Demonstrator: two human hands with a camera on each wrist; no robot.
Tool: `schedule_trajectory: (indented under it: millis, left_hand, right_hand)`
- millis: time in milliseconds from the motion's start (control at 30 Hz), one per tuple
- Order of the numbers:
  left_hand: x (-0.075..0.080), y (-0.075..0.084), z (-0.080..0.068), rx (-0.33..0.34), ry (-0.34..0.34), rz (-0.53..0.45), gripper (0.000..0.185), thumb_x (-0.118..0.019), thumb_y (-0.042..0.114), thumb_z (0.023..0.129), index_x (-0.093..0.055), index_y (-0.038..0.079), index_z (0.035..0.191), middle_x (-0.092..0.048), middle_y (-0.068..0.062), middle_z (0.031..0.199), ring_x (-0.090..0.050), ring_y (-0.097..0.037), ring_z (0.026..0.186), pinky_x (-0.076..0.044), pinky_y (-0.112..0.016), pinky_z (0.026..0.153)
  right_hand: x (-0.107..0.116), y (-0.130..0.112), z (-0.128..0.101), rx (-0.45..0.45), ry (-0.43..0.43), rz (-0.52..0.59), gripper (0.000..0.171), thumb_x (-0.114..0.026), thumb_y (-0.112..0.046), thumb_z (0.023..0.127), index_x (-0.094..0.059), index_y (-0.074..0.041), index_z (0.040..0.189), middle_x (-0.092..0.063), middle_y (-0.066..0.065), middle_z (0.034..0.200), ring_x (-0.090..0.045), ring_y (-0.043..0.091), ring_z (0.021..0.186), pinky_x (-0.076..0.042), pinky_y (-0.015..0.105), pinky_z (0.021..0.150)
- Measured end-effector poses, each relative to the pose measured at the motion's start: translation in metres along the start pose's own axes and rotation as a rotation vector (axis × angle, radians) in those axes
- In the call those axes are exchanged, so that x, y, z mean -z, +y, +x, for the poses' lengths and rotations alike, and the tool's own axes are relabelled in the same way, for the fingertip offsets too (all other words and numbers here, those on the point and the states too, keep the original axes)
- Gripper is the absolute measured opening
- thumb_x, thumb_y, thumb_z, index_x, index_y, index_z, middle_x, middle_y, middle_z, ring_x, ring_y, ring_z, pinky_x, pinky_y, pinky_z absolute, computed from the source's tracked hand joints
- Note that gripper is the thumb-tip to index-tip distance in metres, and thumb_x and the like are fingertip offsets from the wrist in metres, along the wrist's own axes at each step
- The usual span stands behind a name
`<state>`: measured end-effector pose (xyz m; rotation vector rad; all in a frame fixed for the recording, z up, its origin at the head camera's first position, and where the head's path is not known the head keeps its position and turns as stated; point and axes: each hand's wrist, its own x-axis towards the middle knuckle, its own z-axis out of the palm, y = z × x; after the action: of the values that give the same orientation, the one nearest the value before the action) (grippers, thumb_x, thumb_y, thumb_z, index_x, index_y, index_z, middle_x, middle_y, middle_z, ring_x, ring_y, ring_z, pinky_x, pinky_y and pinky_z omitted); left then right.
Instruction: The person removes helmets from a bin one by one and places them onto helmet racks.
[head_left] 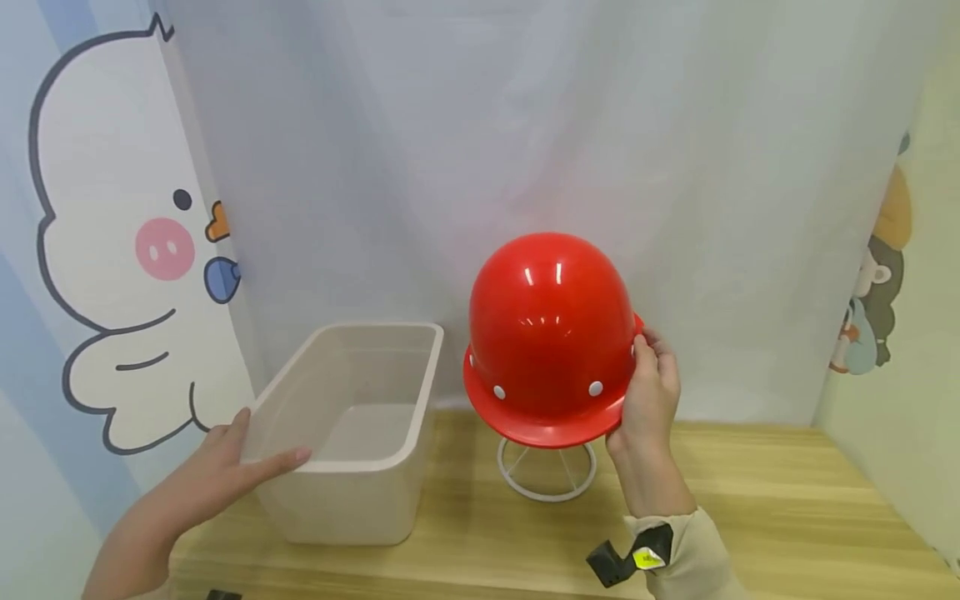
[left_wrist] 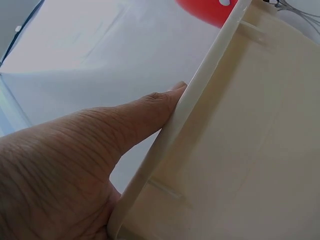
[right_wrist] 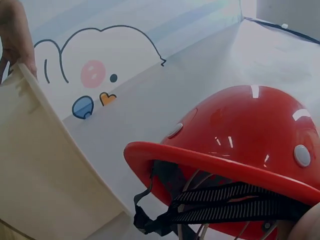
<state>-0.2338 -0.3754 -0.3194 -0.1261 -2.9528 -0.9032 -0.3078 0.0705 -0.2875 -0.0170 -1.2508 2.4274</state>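
Note:
A glossy red hard hat with white round studs sits over a white wire stand, whose ring base shows below the brim. My right hand grips the hat's brim at its right side. Black ribbed straps hang beneath the shell in the right wrist view, with thin pale wires among them. On the left stands a deep beige plastic bin. My left hand holds its near left corner, with the thumb lying against the rim.
A wood-grain table carries the bin and the stand. Behind them hangs a pale grey curtain. Side walls with cartoon figures close in at left and right. A black wrist camera is strapped over the right sleeve.

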Motion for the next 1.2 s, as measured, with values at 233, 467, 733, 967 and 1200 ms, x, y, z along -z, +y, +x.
schedule_trajectory:
  millis: [233, 467, 733, 967, 1200]
  left_hand:
    - [-0.001, -0.001, -0.001, 0.041, -0.030, 0.020, 0.099, -0.054, 0.060, 0.090, -0.008, -0.002, 0.152, -0.037, -0.027, 0.136, -0.048, -0.035, 0.119, -0.047, -0.052, 0.087]
    - [-0.002, -0.002, -0.001, 0.062, -0.039, 0.010, 0.102, -0.054, 0.061, 0.090, -0.001, 0.002, 0.154, -0.029, -0.028, 0.141, -0.042, -0.038, 0.123, -0.045, -0.058, 0.090]
    - [-0.002, 0.000, 0.003, 0.021, -0.031, -0.036, 0.089, -0.058, 0.057, 0.090, -0.014, 0.010, 0.152, -0.053, -0.013, 0.130, -0.054, -0.026, 0.114, -0.050, -0.046, 0.085]
    - [-0.003, 0.000, 0.003, 0.029, -0.037, -0.052, 0.090, -0.058, 0.057, 0.090, -0.013, 0.010, 0.152, -0.053, -0.013, 0.130, -0.054, -0.025, 0.114, -0.051, -0.044, 0.085]
    - [-0.003, -0.001, 0.002, 0.015, -0.020, -0.008, 0.093, -0.057, 0.058, 0.089, -0.013, 0.005, 0.152, -0.050, -0.017, 0.130, -0.054, -0.026, 0.114, -0.050, -0.046, 0.084]
  right_hand:
    - [-0.006, -0.003, -0.009, 0.001, 0.014, 0.114, 0.035, -0.054, -0.031, 0.099, -0.047, -0.019, 0.131, -0.055, -0.003, 0.130, -0.050, 0.020, 0.123, -0.055, 0.030, 0.092]
    - [-0.005, 0.007, 0.002, -0.033, 0.047, 0.246, 0.029, -0.053, -0.030, 0.098, -0.048, -0.021, 0.125, -0.054, -0.004, 0.126, -0.049, 0.017, 0.121, -0.050, 0.032, 0.097]
    - [-0.004, 0.019, 0.005, -0.048, -0.018, 0.261, 0.030, -0.042, -0.028, 0.099, -0.042, -0.022, 0.128, -0.054, -0.005, 0.122, -0.049, 0.017, 0.120, -0.047, 0.036, 0.098]
    - [0.002, 0.028, 0.006, 0.079, -0.043, 0.108, 0.028, -0.039, -0.028, 0.100, -0.044, -0.019, 0.126, -0.052, -0.003, 0.125, -0.052, 0.019, 0.117, -0.054, 0.030, 0.089]
    - [0.010, 0.030, 0.002, 0.131, -0.121, 0.009, 0.033, -0.038, -0.030, 0.102, -0.035, -0.021, 0.133, -0.046, -0.001, 0.136, -0.050, 0.021, 0.123, -0.054, 0.027, 0.091]
